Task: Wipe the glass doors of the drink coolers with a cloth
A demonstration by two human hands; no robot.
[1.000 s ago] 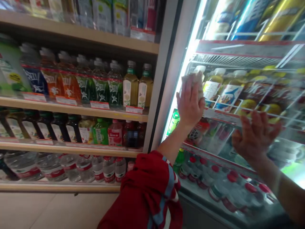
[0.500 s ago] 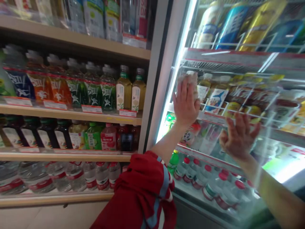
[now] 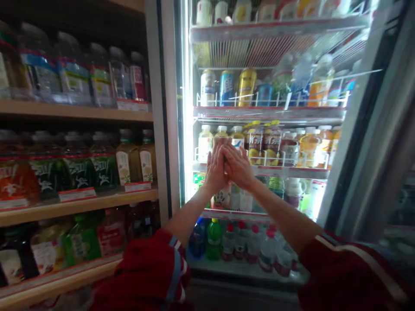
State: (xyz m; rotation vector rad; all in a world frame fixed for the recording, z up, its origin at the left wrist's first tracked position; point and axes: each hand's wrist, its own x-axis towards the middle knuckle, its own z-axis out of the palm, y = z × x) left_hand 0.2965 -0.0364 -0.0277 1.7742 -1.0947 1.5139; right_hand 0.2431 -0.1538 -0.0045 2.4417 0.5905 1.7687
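Note:
My left hand (image 3: 215, 169) and my right hand (image 3: 239, 166) meet in front of the middle shelf of an open drinks fridge (image 3: 269, 113). Their fingers are pressed together around a pale bottle (image 3: 221, 134). Only its white cap and shoulder show above the fingertips. It stands in line with the front row of white-capped bottles (image 3: 205, 142) on that wire shelf. Both forearms are bare, with red sleeves (image 3: 152, 276) pushed up to the elbows.
The fridge's glass door (image 3: 372, 142) stands swung open at the right. Cans (image 3: 227, 87) fill the shelf above, and red-capped water bottles (image 3: 246, 242) the lowest one. To the left, wooden shelves (image 3: 78, 113) hold rows of bottled drinks with price tags.
The glass door, which my right hand was pressed against, now stands open. My right hand has left it and joined the left hand at the bottle. The view has shifted up and back.

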